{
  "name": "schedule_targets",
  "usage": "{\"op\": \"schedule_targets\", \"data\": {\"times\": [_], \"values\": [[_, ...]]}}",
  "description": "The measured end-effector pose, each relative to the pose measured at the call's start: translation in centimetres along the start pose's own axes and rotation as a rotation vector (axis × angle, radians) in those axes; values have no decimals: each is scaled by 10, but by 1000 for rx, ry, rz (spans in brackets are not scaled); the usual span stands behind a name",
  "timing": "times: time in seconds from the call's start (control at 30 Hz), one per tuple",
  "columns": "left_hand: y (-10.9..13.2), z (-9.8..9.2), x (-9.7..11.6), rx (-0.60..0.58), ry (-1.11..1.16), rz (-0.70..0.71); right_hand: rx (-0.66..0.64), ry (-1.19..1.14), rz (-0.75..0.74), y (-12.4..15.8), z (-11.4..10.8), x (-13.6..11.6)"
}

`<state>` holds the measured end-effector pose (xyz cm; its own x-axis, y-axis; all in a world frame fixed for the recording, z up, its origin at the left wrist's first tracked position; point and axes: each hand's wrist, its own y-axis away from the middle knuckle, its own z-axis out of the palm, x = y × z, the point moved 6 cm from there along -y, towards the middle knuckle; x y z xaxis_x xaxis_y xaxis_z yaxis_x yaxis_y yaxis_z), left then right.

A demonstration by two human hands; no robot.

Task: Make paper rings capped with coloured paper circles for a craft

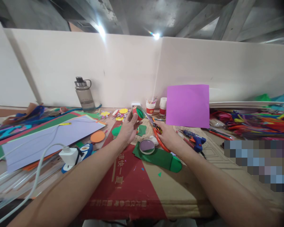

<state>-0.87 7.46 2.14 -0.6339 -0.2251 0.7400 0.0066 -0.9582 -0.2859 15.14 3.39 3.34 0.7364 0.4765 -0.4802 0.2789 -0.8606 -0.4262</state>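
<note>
My left hand is closed around a small red paper cup whose facing end shows green. In my right hand is a pair of scissors with orange-red handles, the blades pointing up and left beside the cup. Whether the blades touch the cup I cannot tell. Below the hands, a round clear-centred ring or lid rests on a dark green sheet with a rounded brighter end. Small green pieces lie behind my left wrist.
A printed cardboard sheet covers the work surface. Left are coloured paper sheets, a white plug with its cable, and a water bottle. A purple sheet, paper cups and a blue glue gun stand or lie toward the right.
</note>
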Motion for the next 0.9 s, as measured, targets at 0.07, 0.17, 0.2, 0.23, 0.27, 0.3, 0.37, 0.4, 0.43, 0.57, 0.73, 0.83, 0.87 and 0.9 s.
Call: {"op": "schedule_targets", "data": {"times": [0.07, 0.17, 0.2, 0.23, 0.27, 0.3, 0.37, 0.4, 0.43, 0.57, 0.73, 0.83, 0.87, 0.9], "values": [[0, 0, 0, 5, -15, 5, 2, 17, -5, -1, 0, 1], [-1, -1, 0, 4, -28, 13, 3, 24, -16, -1, 0, 2], [-1, -1, 1, -1, -29, 15, 3, 25, -17, -1, 0, 2], [-2, -1, 1, -8, -30, 16, 2, 27, -16, -1, 0, 1], [-2, -1, 1, -16, -28, 18, 3, 30, -13, -1, -1, 1], [-2, -1, 1, -22, -26, 20, 6, 33, -9, -1, -2, 1], [-2, -2, 2, -27, -21, 23, 10, 41, -2, 0, -4, 0], [-2, -2, 2, -27, -20, 22, 11, 49, -1, 0, -4, -1], [-2, -3, 3, -26, -19, 18, 8, 60, 2, 0, -5, -1], [-4, -5, 3, -11, -3, -14, -7, 116, 27, 0, -7, 2], [-8, -8, 4, 1, 32, -41, -13, 159, 8, 0, -6, 6], [-8, -6, 2, -31, 18, -74, -5, 181, -15, -1, -5, 9], [-7, -6, 1, -38, 12, -90, -1, 189, -15, -1, -5, 11], [-6, -5, 0, -44, 7, -107, 2, 195, -12, -1, -4, 12]]}}
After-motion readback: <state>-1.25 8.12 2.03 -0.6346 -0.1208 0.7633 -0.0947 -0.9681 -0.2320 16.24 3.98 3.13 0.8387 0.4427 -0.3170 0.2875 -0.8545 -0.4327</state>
